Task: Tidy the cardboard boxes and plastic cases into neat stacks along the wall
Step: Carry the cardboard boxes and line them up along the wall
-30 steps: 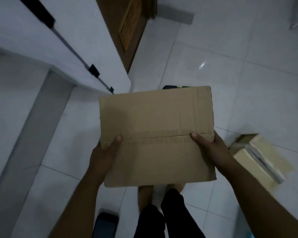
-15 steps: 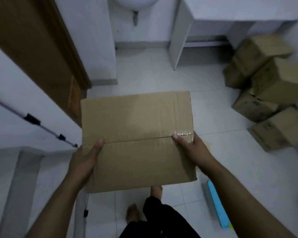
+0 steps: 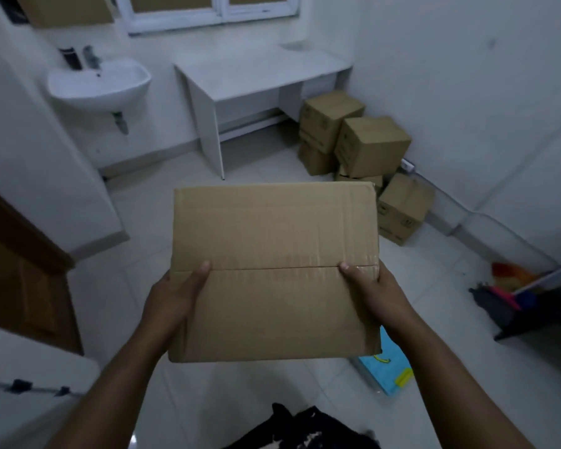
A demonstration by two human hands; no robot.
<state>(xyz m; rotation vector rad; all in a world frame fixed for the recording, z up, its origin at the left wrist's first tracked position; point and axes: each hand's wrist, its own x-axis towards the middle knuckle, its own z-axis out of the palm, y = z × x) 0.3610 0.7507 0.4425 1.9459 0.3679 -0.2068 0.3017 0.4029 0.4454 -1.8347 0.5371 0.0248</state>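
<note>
Both hands are on one cardboard box (image 3: 272, 270), carried flat at about chest height, centre of view, above the floor (image 3: 175, 222). The taped seam on its top face runs left to right.

Left hand (image 3: 172, 293): clamped on the box's left edge, thumb (image 3: 203, 268) lying on the top face with its tip at the seam. The other fingers are wrapped below and hidden. The forearm comes up from bottom left, wrist about straight.

Right hand (image 3: 374, 293): mirror grip on the right edge, thumb (image 3: 347, 267) on top at the seam over a shiny patch of tape. Its fingers are out of sight under the box. The forearm enters from bottom right.

So both are grasping the box; neither is released or clenched empty. The box sits level, long side across the view.

Other boxes: a loose pile of boxes (image 3: 370, 144) against the right wall (image 3: 467, 108), just beside the end of the white table (image 3: 256, 72). Two stand one on the other nearest the table, and another perches tilted on a lower one partly hidden behind the held box. A single box (image 3: 402, 205) is on the floor closer to the camera.

A blue plastic case (image 3: 386, 367) lies on the floor just below the held box's near right corner, partly covered by it and the right wrist.

The sink (image 3: 101, 82) is on the left wall, the window (image 3: 208, 11) above the table, and a brown door (image 3: 23, 280) at far left. Coloured clutter (image 3: 512, 286) sits at the right edge, too blurred to identify.
</note>
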